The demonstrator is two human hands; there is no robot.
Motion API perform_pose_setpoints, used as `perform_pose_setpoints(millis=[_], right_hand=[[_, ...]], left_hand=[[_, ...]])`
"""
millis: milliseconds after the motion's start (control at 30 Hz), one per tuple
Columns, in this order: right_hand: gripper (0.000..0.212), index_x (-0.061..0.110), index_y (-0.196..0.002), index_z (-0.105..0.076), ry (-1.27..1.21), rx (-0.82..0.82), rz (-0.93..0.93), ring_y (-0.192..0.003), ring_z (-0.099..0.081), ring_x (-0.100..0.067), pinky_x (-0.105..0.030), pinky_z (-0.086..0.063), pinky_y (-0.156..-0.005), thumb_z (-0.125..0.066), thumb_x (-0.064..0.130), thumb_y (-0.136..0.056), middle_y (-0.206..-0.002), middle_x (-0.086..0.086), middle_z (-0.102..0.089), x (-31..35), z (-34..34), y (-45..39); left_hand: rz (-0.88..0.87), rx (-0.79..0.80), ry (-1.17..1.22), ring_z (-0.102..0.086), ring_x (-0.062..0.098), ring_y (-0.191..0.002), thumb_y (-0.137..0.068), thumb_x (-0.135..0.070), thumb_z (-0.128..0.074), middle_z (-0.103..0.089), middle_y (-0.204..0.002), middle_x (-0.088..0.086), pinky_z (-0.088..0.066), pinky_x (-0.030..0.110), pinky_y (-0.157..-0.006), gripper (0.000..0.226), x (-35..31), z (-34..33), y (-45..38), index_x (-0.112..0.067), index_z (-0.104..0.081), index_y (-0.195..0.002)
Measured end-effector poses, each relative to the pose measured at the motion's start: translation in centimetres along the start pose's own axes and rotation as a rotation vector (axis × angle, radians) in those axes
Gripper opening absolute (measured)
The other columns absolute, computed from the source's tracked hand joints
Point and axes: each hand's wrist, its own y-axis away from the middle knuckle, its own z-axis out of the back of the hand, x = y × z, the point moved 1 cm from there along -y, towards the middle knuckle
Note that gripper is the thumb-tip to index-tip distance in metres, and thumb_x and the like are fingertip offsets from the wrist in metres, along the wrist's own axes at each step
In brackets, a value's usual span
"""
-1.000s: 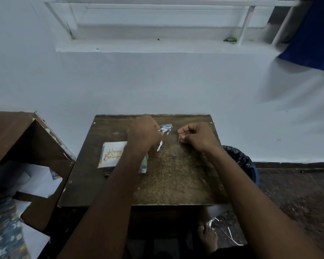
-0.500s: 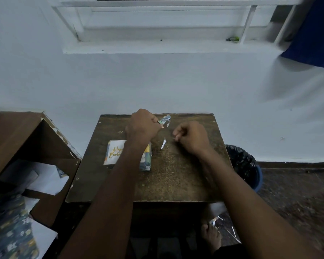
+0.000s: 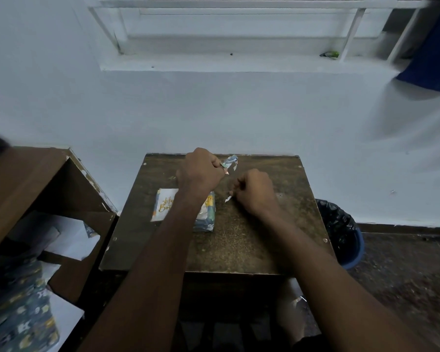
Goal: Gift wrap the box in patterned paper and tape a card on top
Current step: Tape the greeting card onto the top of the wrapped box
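The wrapped box in patterned blue paper lies on the small wooden table, left of centre. A white "Happy Birthday" card rests on top of it, and my left forearm crosses over both. My left hand is raised over the table's far side and pinches a crumpled scrap of patterned paper. My right hand is curled into a fist low over the table. Its fingertips sit beside a small white sliver on the tabletop. I cannot see anything inside the fist.
A brown shelf unit stands against the table's left side, with white sheets inside and patterned wrapping paper below. A blue bin with a black liner stands at the table's right. A white wall runs behind.
My right hand has come down and toward me, ending beside the white sliver. My left hand still holds the paper scrap at the far side. The view has shifted slightly.
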Motion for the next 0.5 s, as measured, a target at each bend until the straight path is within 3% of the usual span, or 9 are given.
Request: perform_pose_setpoints(millis=[67, 167, 267, 333, 400, 500], right_hand=[[0.022, 0.019, -0.069, -0.079, -0.007, -0.005, -0.003, -0.075, -0.072, -0.016, -0.029, -0.056, -0.074, -0.070, 0.002, -0.080, -0.072, 0.003, -0.076, -0.2, 0.3, 0.1], [0.023, 0.022, -0.068, -0.079, -0.166, -0.012, -0.072, -0.062, -0.065, -0.004, -0.020, -0.049, -0.064, -0.074, 0.003, -0.080, -0.064, 0.008, -0.073, -0.8, 1.5, 0.1], [0.021, 0.018, -0.068, -0.079, -0.309, -0.083, -0.167, -0.054, -0.065, -0.011, -0.026, -0.054, -0.063, -0.076, 0.004, -0.083, -0.060, -0.002, -0.073, -2.1, 3.3, 0.2], [0.020, 0.015, -0.068, -0.079, -0.406, -0.120, -0.244, -0.056, -0.069, -0.018, -0.038, -0.064, -0.070, -0.077, 0.003, -0.084, -0.062, -0.007, -0.073, -3.4, 4.7, 0.4], [0.019, 0.014, -0.068, -0.079, -0.442, -0.176, -0.300, -0.058, -0.071, -0.020, -0.045, -0.066, -0.076, -0.079, 0.006, -0.085, -0.063, -0.007, -0.074, -4.7, 6.3, 0.7], [0.021, 0.014, -0.066, -0.078, -0.362, -0.300, -0.359, -0.057, -0.069, -0.015, -0.043, -0.065, -0.076, -0.079, 0.011, -0.087, -0.057, 0.001, -0.071, -7.6, 8.9, 1.3]], left_hand=[[0.008, 0.004, 0.001, -0.072, 0.020, -0.084, -0.087, -0.025, -0.077, -0.079, -0.087, -0.005, -0.053, 0.029, -0.070, 0.008, 0.0, 0.0, 0.0, -0.028, -0.084, -0.089], [0.006, 0.008, 0.011, -0.072, 0.019, -0.083, -0.087, -0.026, -0.078, -0.079, -0.086, -0.006, -0.053, 0.029, -0.069, 0.007, -0.1, -0.1, 0.0, -0.028, -0.084, -0.089], [-0.011, 0.026, 0.038, -0.070, 0.018, -0.081, -0.087, -0.026, -0.080, -0.078, -0.084, -0.007, -0.050, 0.028, -0.067, 0.006, -0.9, -0.8, 0.1, -0.028, -0.085, -0.088], [-0.025, 0.041, 0.050, -0.069, 0.017, -0.080, -0.086, -0.025, -0.080, -0.078, -0.085, -0.009, -0.044, 0.026, -0.063, 0.006, -2.2, -1.8, 0.3, -0.028, -0.085, -0.087], [-0.038, 0.049, 0.097, -0.071, 0.018, -0.082, -0.084, -0.026, -0.082, -0.078, -0.085, -0.008, -0.044, 0.025, -0.065, 0.003, -3.8, -3.1, 0.6, -0.028, -0.084, -0.086], [-0.086, 0.074, 0.199, -0.071, 0.018, -0.081, -0.083, -0.023, -0.083, -0.078, -0.086, -0.007, -0.050, 0.025, -0.068, 0.008, -7.6, -5.6, 1.8, -0.028, -0.084, -0.089]])
